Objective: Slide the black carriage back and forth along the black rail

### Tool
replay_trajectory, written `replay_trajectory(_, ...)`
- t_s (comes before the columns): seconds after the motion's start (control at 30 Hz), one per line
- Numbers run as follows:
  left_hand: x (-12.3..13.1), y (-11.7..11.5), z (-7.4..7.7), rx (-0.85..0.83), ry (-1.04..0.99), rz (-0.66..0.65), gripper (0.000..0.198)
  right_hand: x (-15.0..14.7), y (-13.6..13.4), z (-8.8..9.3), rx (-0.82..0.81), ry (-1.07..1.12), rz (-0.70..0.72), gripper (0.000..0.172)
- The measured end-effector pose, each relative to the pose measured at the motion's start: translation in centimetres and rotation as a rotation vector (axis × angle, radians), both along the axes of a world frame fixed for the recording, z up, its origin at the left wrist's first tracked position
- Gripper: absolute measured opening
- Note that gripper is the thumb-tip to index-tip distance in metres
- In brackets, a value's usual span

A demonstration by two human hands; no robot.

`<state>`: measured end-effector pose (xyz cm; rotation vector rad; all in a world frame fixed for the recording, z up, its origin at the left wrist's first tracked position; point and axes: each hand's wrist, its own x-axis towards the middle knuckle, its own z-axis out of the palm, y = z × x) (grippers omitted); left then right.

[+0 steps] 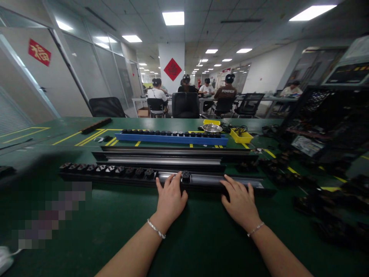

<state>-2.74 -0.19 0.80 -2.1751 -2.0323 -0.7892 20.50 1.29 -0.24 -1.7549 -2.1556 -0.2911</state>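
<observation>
A green surface (115, 238) carries a long black rail (206, 180), lying crosswise before the person; it is the landmark here. Behind it lie two more dark rails (164, 161), with no blocks seen on them, and beyond those a blue rail (173, 139) lined with small dark parts.

The landmark looks roughly half done: a row of about ten black blocks (110, 169) fills its left part, while the right stretch shows bare silver channel — apparently the portion left. The left hand (172, 192) rests on its middle, fingers apart; the right hand (239, 196) lies on its right part, fingers likewise spread. Between the hands, in the channel, sits a single block (186, 176), separate from the row and just beside the left index finger.

To the landmark's right, dark parts (279, 169) blur together, too dim to count. In front of its left end, a pixelated patch (54, 215) masks something, and a white object (5, 261) is cut off by the frame. Whether the left fingers press the single block — I cannot tell.
</observation>
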Motion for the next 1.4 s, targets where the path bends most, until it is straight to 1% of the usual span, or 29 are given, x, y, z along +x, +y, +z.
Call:
replay_trajectory(0.47, 0.20, -0.40, 0.33, -0.010, 0.074, -0.081, 0.060, -0.25, -0.14, 0.46, -0.041, 0.006, -0.013, 0.041)
replay_trajectory(0.67, 0.28, -0.43, 0.52, -0.034, 0.091, -0.079, 0.062, -0.27, -0.15, 0.50, -0.040, 0.005, -0.012, 0.041)
replay_trajectory(1.1, 0.38, -0.37, 0.50, -0.024, 0.047, -0.114, 0.063, -0.29, -0.06, 0.46, -0.052, 0.005, -0.021, 0.041)
replay_trajectory(1.4, 0.59, -0.51, 0.79, -0.041, 0.061, -0.116, 0.064, -0.39, -0.10, 0.37, -0.022, -0.002, -0.019, 0.041)
